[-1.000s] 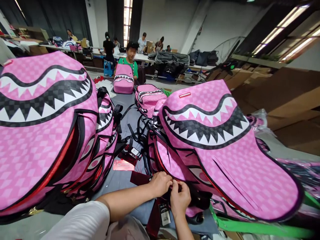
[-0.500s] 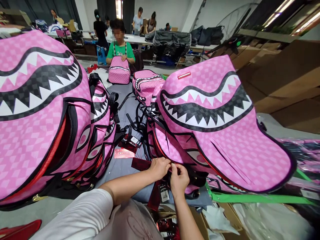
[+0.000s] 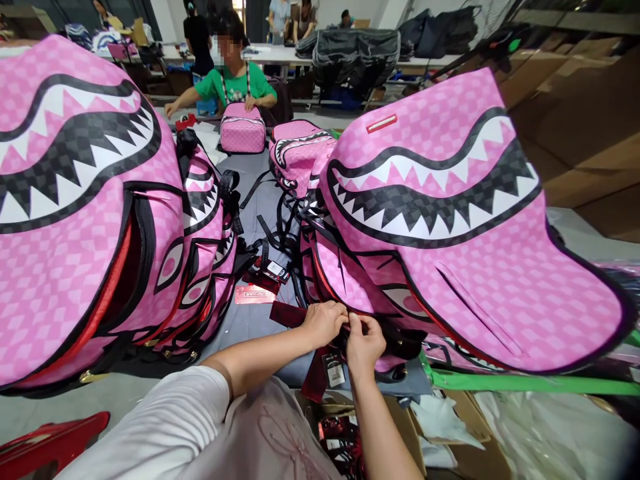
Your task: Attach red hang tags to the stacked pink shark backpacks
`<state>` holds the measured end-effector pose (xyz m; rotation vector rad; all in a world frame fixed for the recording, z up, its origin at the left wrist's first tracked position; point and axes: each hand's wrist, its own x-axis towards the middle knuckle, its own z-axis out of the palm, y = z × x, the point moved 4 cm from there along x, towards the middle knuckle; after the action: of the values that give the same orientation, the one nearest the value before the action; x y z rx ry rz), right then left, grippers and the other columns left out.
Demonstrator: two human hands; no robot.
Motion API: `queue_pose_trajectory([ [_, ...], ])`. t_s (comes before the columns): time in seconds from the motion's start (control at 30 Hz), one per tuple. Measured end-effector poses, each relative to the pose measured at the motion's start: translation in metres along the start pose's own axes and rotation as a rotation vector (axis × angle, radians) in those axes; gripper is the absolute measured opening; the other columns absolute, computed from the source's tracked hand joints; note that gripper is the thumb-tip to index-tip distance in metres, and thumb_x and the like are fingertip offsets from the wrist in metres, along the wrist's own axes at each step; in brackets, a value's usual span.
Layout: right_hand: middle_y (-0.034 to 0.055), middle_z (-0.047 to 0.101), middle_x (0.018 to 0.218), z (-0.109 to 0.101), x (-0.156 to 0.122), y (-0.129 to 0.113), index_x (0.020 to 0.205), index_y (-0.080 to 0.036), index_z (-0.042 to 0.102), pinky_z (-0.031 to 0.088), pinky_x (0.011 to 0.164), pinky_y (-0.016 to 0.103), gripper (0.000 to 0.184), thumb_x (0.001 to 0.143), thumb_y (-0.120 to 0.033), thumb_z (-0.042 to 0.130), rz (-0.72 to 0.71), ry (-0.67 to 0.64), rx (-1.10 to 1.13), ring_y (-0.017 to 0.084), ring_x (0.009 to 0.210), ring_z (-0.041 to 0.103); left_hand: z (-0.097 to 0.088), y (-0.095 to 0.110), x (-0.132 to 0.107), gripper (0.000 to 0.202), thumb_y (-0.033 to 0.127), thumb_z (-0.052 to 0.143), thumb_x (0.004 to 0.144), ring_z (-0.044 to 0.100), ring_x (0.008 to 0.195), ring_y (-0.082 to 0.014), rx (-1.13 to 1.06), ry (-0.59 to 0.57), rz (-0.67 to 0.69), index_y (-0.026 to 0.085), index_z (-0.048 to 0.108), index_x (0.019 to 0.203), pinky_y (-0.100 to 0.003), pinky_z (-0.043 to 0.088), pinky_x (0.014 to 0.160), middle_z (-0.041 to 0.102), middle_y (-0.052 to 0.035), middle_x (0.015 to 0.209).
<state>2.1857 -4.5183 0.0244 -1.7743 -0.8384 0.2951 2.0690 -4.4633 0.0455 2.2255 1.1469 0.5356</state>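
Head view: low centre, the left hand (image 3: 325, 324) curls its fingers, grip hidden; the right hand (image 3: 367, 341) pinches narrowly — on what, too small to tell. Both are at a pink checkered backpack's (image 3: 351, 279) lower edge, near frame centre, above a barcoded hang tag (image 3: 334, 371).

Desk (image 3: 240, 327): left backpacks (image 3: 50, 287) and right backpacks (image 3: 430, 200) along its two sides; card (image 3: 255, 294) between them, straps (image 3: 285, 223) behind it.
Hands (image 3: 325, 323): close together at the right backpacks' near lower edge.
Far end: small backpack (image 3: 243, 135), a person (image 3: 256, 83) behind it.
Below near edge: cartons (image 3: 483, 457), tags (image 3: 334, 443) in one.
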Motion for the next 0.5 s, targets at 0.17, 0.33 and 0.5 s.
queue_pose_trajectory([
  [0.17, 0.0063, 0.065, 0.075, -0.0007, -0.0009, -0.0007, 0.075, -0.016, 0.064, 0.045, 0.078, 0.037, 0.053, 0.07, -0.068, 0.063, 0.059, 0.001, 0.085, 0.021, 0.073, 0.056, -0.0019, 0.0034, -0.0012, 0.024, 0.025, 0.046, 0.098, 0.068, 0.089, -0.0175, 0.061, -0.024, 0.046, 0.021, 0.066, 0.111, -0.028, 0.052, 0.079, 0.071, -0.0031, 0.102],
  [0.33, 0.0054, 0.064, 0.073, 0.0008, -0.0014, -0.0005, 0.073, -0.016, 0.065, 0.045, 0.077, 0.037, 0.052, 0.069, -0.068, 0.067, 0.077, 0.022, 0.124, 0.021, 0.072, 0.056, -0.0044, 0.0013, -0.0003, 0.023, 0.029, 0.047, 0.099, 0.067, 0.09, -0.0169, 0.113, 0.006, 0.08, 0.019, 0.067, 0.102, -0.027, 0.051, 0.08, 0.07, -0.0041, 0.099],
  [0.5, 0.0053, 0.066, 0.074, 0.0039, -0.0023, 0.003, 0.074, -0.016, 0.067, 0.046, 0.076, 0.036, 0.05, 0.066, -0.065, 0.07, 0.128, -0.005, 0.202, 0.02, 0.072, 0.057, -0.0023, -0.0013, -0.0008, 0.026, 0.022, 0.044, 0.099, 0.067, 0.089, -0.0153, 0.065, -0.01, 0.13, 0.022, 0.067, 0.111, -0.025, 0.05, 0.077, 0.071, -0.0027, 0.101],
])
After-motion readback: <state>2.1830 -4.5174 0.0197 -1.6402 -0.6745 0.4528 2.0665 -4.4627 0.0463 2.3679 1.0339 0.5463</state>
